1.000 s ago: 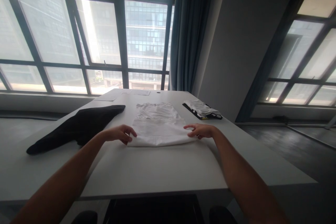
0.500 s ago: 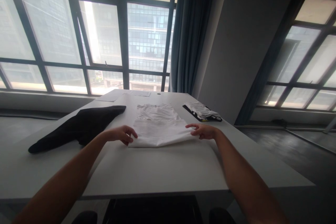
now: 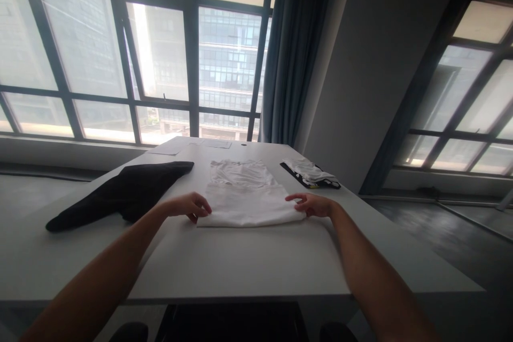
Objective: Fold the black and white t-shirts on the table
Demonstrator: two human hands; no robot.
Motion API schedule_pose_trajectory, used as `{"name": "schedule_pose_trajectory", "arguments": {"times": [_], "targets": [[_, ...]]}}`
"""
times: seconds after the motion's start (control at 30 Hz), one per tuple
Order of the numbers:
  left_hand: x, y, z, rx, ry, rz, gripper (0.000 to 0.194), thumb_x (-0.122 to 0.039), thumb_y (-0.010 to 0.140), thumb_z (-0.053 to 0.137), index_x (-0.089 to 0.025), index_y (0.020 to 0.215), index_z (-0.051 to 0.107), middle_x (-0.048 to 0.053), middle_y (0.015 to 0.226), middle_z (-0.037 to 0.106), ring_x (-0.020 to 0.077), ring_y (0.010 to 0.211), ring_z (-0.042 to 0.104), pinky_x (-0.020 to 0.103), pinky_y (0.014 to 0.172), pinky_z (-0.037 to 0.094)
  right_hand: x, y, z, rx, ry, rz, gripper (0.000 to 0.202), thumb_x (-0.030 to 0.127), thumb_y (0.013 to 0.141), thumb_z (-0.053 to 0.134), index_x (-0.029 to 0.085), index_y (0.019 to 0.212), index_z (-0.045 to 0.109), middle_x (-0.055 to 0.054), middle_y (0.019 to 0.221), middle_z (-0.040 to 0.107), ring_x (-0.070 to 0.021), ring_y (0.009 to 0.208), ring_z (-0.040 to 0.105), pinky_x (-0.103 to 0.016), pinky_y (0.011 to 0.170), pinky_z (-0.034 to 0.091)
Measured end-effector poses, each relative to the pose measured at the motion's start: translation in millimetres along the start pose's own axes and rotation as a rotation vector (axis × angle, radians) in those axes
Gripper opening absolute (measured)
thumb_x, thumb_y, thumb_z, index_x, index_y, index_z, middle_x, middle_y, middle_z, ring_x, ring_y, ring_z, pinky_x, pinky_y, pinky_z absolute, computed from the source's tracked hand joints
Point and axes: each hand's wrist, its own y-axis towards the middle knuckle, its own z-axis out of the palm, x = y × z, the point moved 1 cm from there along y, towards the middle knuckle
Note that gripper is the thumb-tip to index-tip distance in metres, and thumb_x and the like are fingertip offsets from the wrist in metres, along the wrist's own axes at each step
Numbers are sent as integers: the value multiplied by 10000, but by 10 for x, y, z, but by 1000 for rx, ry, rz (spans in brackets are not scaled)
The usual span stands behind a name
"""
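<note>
White table (image 3: 240, 267); white garment (image 3: 242, 200) flat at centre, near side; looks light, soft, limp, best held by near corners. Left hand (image 3: 187, 205) at near-left corner, right hand (image 3: 316, 205) near-right; fingers half-curled, touching cloth, pinch can't tell.

White table (image 3: 240, 264), white garment (image 3: 246, 203) centred, black garment (image 3: 138, 187) left, cloth pile (image 3: 306, 169) right, papers (image 3: 164, 152) beyond

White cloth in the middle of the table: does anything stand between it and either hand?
Nothing visible does. The left hand and the right hand are at opposite side edges of the white cloth. The black garment lies to the left and the small pile to the right, both apart from the cloth.
</note>
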Motion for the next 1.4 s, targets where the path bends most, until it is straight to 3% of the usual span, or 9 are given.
{"name": "schedule_pose_trajectory", "arguments": {"times": [0.2,0.4,0.77,0.83,0.93,1.03,1.17,1.27,1.4], "targets": [[19,6,-37,14,-16,-71,469,-407,445,906,-173,831,781,15,706,657,159,646,607,321,675,567,-69,27,-82,-66,-58,65,765,344,491,903,160,1153,567,91,601,501,-7,432,303,-148,382,194],[70,33,-63,27,-34,-99,479,-408,449,906,-166,842,780,7,670,652,156,599,623,330,672,571,-159,50,-135,-74,-103,114,620,336,459,902,174,925,526,88,586,521,-15,419,350,-147,366,198],[47,3,-41,84,156,-159,574,-560,488,858,-165,893,760,30,606,672,158,553,620,258,556,492,-189,44,-182,-29,-261,173,674,432,365,935,180,833,521,78,556,530,-40,426,405,-161,385,307],[64,43,-59,-6,230,-114,573,-644,551,789,-151,840,753,25,559,638,154,519,584,258,527,464,-149,78,-176,-87,-377,189,659,505,434,912,172,875,553,37,583,573,-73,466,474,-181,419,364],[94,156,-58,-307,394,27,572,-688,679,664,-141,828,744,67,661,673,193,598,612,289,581,473,-71,188,-120,-306,-533,104,633,613,633,791,156,1016,581,-40,697,652,-121,542,568,-220,486,431],[138,304,34,-583,568,142,563,-617,803,567,-156,1094,706,138,1086,695,272,928,655,339,808,495,-7,344,30,-544,-673,-44,616,588,737,724,158,1152,574,-86,866,694,-169,701,641,-255,621,477],[216,502,189,-681,761,18,620,-541,898,465,-173,1397,490,163,1422,509,332,1271,495,448,1015,403,29,519,257,-750,-873,-88,603,510,793,685,152,1263,563,-133,1066,692,-244,968,644,-296,798,463],[260,596,182,-746,775,-9,555,-465,892,507,-185,1371,519,152,1323,598,322,1198,555,444,976,433,36,600,312,-809,-899,-128,437,349,823,658,175,1220,606,-106,1057,708,-226,970,647,-286,814,455],[269,625,63,-814,599,160,295,-295,824,564,-189,1045,727,70,989,732,211,868,669,299,852,488,52,660,245,-882,-883,-245,196,201,821,606,200,990,706,-48,946,730,-184,871,656,-256,787,460]]}}
